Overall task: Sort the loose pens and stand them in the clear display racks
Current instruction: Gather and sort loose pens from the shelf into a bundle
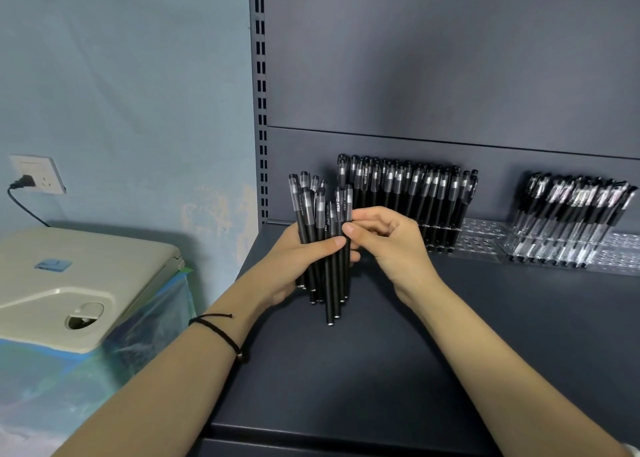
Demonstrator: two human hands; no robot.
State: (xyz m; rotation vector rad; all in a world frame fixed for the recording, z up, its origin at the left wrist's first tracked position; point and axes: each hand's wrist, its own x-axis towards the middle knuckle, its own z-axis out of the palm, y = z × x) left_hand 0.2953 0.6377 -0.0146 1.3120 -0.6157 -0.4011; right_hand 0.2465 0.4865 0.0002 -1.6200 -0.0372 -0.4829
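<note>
Mid-frame, left hand (294, 259) fingers hug the pens (323, 245) round their middles. They are likely light, stiff and slippery. Right hand (388, 245) fingers pinch one below its cap.

This looks to me like a stationery shop: I stand at a dark grey metal shelf (433, 352) with a slotted upright (259, 92) at its side, the kind shop fittings have. Along its back, clear display racks (481, 238) hold many like black pens (408, 193) standing in rows, set out as stock.
</note>
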